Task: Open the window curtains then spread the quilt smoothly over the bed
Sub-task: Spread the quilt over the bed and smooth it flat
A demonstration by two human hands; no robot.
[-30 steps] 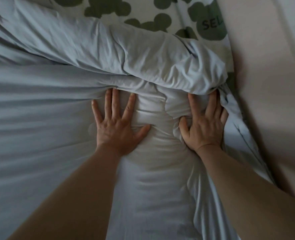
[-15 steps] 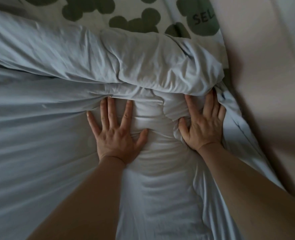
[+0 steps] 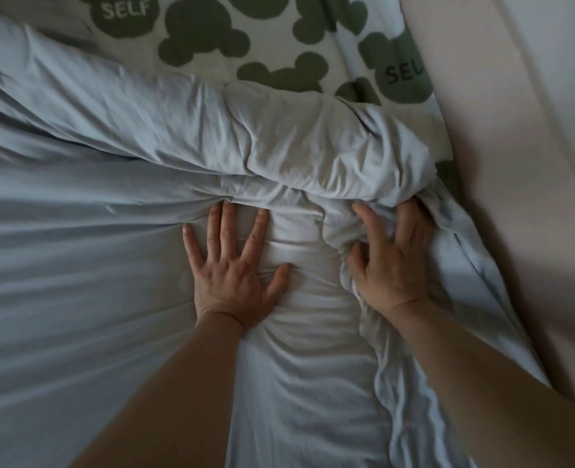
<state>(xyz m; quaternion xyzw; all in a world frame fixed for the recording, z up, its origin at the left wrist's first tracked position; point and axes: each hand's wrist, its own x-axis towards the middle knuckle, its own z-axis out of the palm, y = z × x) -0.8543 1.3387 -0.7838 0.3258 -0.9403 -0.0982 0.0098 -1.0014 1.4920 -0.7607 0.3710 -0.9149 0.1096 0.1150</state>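
Left hand (image 3: 232,282): flat, fingers splayed, palm pressing the quilt (image 3: 76,282).
Right hand (image 3: 390,265): fingers spread, not clenched, pressing bunched fabric at the quilt's right edge.
Quilt: pale blue, its rolled fold (image 3: 279,136) lying just above both hands.
Beyond: green-blotched fabric (image 3: 211,35) printed "SELF".
Right side: beige surface (image 3: 515,163).

I read the right hand (image 3: 392,265) as changed: its fingers are now spread wider, with the tips pushed under the rolled fold of the quilt (image 3: 313,146) and more fabric bunched at the thumb. The left hand (image 3: 232,278) sits lower in frame. More of the patterned sheet (image 3: 211,35) shows, including a second "SELF" mark.
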